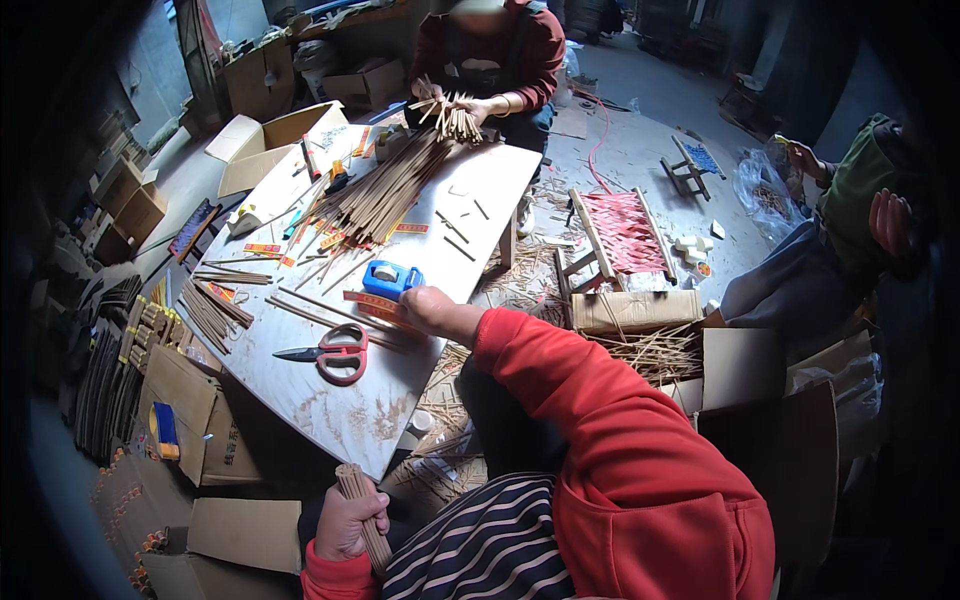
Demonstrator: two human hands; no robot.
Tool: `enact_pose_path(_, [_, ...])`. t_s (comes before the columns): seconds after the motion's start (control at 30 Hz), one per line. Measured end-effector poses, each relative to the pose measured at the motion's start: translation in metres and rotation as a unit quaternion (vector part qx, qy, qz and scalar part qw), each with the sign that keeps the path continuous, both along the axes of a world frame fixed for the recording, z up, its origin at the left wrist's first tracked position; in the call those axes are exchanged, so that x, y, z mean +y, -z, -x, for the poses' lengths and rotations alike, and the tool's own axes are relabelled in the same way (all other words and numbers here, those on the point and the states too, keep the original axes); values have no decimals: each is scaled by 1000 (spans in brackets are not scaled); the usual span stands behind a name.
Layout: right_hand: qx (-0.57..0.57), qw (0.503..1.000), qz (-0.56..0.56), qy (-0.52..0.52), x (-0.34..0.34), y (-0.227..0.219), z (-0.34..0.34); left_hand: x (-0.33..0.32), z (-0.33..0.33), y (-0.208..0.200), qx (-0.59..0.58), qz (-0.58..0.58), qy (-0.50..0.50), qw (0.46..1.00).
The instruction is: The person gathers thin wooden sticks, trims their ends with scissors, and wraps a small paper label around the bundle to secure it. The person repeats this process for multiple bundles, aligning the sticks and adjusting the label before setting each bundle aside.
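While the fingers of the left hand [342,525] wrap fully around a bundle of thin brown sticks [352,482], held upright and slightly tilted beside the table's near corner, the fingers of the right hand [440,312] are closed on one end of a red-and-yellow paper strip [372,308] above the table [350,415]. Just beyond the strip sits a blue tape dispenser [392,279]; nearer lie red-handled scissors [327,353], blades pointing left. Farther along, a co-worker [540,50] grasps the end of a larger stick bundle [385,190]. Right of the table stands a red-woven stool [625,232].
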State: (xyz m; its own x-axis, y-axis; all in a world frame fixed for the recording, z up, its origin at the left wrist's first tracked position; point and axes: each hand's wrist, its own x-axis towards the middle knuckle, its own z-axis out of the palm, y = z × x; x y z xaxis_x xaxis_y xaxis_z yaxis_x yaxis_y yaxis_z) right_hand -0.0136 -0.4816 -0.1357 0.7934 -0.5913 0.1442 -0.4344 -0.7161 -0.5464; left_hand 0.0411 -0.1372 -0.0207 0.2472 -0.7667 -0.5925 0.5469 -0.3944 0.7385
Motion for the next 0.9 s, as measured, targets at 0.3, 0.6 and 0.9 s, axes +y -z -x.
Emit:
enact_pose_path(0.3, [-50,984,174,6,9,1,2,1,0,0,1,22,14,1000])
enact_pose_path(0.6, [-139,967,-190,-94,67,-68,27,7,11,-17,-36,48,12,998])
enact_pose_path(0.9, [14,877,-209,-433,189,-112,88,14,34,-41,-75,75,-16,994])
